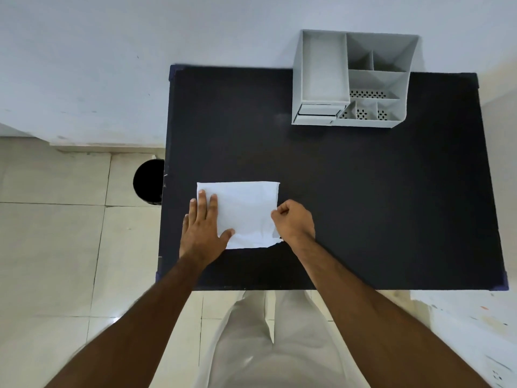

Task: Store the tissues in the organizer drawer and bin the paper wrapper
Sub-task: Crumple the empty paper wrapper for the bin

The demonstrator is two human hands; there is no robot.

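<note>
Paper wrapper [246,212]: my left hand [202,228], fingers flat and spread, pins its left side; my right hand [293,222] pinches its right edge. Peel slowly.

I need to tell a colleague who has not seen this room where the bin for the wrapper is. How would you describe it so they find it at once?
Start from the black table standing against the white wall. Look at the tiled floor just beyond the table's left edge, about level with the white paper packet under the person's hands. The bin stands there: a round black container, the only thing on the floor.
</note>
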